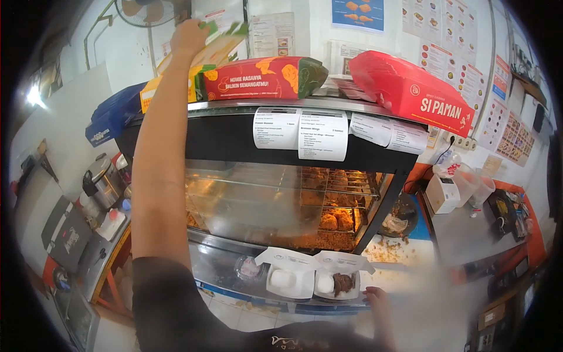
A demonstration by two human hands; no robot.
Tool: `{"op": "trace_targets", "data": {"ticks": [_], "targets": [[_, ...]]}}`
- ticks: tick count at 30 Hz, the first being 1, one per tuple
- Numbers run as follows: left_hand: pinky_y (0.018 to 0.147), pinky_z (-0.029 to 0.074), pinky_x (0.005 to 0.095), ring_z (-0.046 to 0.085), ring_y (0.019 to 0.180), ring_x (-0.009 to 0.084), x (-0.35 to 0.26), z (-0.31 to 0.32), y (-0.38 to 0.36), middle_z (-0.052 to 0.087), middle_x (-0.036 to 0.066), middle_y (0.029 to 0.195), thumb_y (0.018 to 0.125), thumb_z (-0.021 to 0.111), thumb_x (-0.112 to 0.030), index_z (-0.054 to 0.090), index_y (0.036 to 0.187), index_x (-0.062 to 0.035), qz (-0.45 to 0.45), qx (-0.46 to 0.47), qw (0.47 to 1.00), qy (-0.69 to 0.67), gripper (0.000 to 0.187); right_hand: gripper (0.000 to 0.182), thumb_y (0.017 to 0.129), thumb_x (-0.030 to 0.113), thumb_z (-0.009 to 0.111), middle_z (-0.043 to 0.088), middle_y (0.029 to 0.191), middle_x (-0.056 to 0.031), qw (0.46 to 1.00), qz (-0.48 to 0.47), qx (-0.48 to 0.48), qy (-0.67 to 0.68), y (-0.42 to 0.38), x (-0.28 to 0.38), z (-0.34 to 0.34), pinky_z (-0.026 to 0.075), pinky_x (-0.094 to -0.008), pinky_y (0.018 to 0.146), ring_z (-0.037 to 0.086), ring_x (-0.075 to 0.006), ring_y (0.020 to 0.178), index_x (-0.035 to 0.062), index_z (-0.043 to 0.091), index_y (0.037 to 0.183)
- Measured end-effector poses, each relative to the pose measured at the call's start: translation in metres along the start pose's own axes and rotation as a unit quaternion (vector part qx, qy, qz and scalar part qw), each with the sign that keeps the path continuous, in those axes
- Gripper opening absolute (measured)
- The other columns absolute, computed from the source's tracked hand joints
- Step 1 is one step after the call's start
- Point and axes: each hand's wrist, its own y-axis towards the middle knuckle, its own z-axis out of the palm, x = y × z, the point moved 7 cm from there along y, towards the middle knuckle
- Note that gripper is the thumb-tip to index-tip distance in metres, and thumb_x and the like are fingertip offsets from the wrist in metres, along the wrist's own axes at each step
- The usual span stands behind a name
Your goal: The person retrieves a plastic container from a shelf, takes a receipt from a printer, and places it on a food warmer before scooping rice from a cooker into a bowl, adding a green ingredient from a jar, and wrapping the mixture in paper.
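Note:
My left hand [189, 39] is raised high above the warmer, its fingers closed on a green-and-yellow carton [226, 40] that is partly blurred. Low on the right, my right hand [377, 298] is beside an open white paper box [356, 262]; its fingers are apart and nothing shows in them. That box holds white rice [324, 284] and a dark brown food [343, 284]. To its left, a second open white box [299, 267] contains a white mound of rice [283, 279]. A small clear lidded cup [250, 268] stands on the steel counter.
A glass-fronted warmer [246, 199] with fried food on racks fills the middle. Red boxes [252, 79], a "SI PAMAN" box [416, 91] and blue cartons [111, 114] line its top. Printed order slips [322, 135] hang in front. Crumbs cover the tray [399, 255] at right.

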Motion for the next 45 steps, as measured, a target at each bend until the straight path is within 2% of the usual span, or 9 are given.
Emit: {"op": "trace_targets", "data": {"ticks": [6,11,16,17,22,28,31,34,45], "targets": [[0.080,0.048,0.0357,0.061,0.091,0.0258,-0.021,-0.097,-0.048,0.064,0.012,0.100,0.075,0.071,-0.009,0.052,0.128,-0.0025,0.008,-0.097,0.973,-0.208,0.056,0.027,0.081,0.001,0.057,0.070,0.092,-0.0121,0.998,-0.012,0.055,-0.008,0.000,0.006,0.030,0.050,-0.0266,0.060,0.065,-0.0168,0.071,-0.0044,0.064,0.107],[0.075,0.050,0.0250,0.065,0.080,0.0130,-0.059,-0.206,-0.215,0.072,0.012,0.087,0.087,0.070,-0.008,0.070,0.097,0.0073,0.000,-0.267,0.940,-0.213,0.018,0.026,0.082,0.004,0.058,0.070,0.093,-0.0111,0.986,-0.028,0.155,-0.060,0.006,0.020,0.083,0.052,-0.0270,0.066,0.066,-0.0159,0.074,-0.0035,0.065,0.106],[0.049,0.037,0.0345,0.050,0.053,0.0215,-0.057,-0.235,-0.420,0.056,0.008,0.063,0.087,0.070,-0.020,0.058,0.068,-0.0035,0.007,-0.186,0.976,0.112,0.028,0.024,0.085,0.005,0.060,0.069,0.097,-0.0089,0.943,-0.123,0.303,-0.063,-0.013,0.073,0.169,0.053,-0.0274,0.073,0.066,-0.0162,0.081,-0.0004,0.065,0.108],[0.047,0.032,0.0360,0.046,0.051,0.0232,-0.055,-0.237,-0.460,0.051,0.008,0.060,0.089,0.067,-0.027,0.053,0.065,-0.0054,-0.067,-0.260,0.961,-0.073,0.035,0.024,0.086,0.005,0.060,0.069,0.099,-0.0087,0.928,-0.149,0.336,-0.063,-0.022,0.089,0.190,0.053,-0.0277,0.074,0.066,-0.0164,0.082,0.0001,0.065,0.109],[0.057,0.042,0.0327,0.051,0.059,0.0220,-0.076,-0.224,-0.628,0.053,0.007,0.066,0.093,0.053,-0.020,0.058,0.078,-0.0013,-0.290,-0.051,0.923,-0.249,0.025,0.028,0.091,0.004,0.058,0.064,0.103,-0.0082,0.856,-0.229,0.450,0.114,-0.092,0.162,0.263,0.048,-0.0268,0.085,0.061,-0.0148,0.095,0.0003,0.060,0.118],[0.071,0.045,0.0263,0.054,0.082,0.0101,-0.075,-0.205,-0.731,0.061,0.004,0.095,0.096,0.049,-0.015,0.055,0.109,0.0011,-0.649,0.168,0.528,-0.521,0.022,0.031,0.090,0.006,0.063,0.043,0.094,-0.0016,0.832,-0.343,0.437,-0.021,-0.124,0.170,0.282,0.044,-0.0267,0.080,0.046,-0.0125,0.085,0.0060,0.064,0.121],[0.073,0.046,0.0259,0.056,0.085,0.0101,-0.085,-0.208,-0.741,0.062,0.006,0.097,0.099,0.048,-0.018,0.054,0.114,-0.0007,-0.625,0.369,0.535,-0.433,0.024,0.035,0.082,0.012,0.071,0.039,0.094,-0.0020,0.823,-0.343,0.446,-0.076,-0.124,0.157,0.289,0.034,-0.0301,0.087,0.041,-0.0167,0.094,0.0137,0.068,0.118],[0.075,0.045,0.0251,0.055,0.087,0.0085,-0.096,-0.206,-0.743,0.061,0.004,0.097,0.101,0.046,-0.021,0.055,0.115,-0.0024,-0.653,0.331,0.441,-0.519,0.025,0.029,0.079,0.018,0.073,0.038,0.098,-0.0036,0.808,-0.391,0.420,-0.133,-0.132,0.164,0.289,0.028,-0.0389,0.091,0.038,-0.0223,0.101,0.0190,0.070,0.108],[0.086,0.045,0.0276,0.057,0.094,0.0103,-0.109,-0.210,-0.699,0.064,0.004,0.102,0.098,0.057,-0.016,0.061,0.110,-0.0021,-0.580,0.329,0.493,-0.558,0.019,0.020,0.084,0.021,0.068,0.044,0.110,-0.0086,0.734,-0.395,0.509,-0.216,-0.159,0.158,0.265,0.027,-0.0434,0.096,0.039,-0.0264,0.113,0.0201,0.069,0.103]]}}
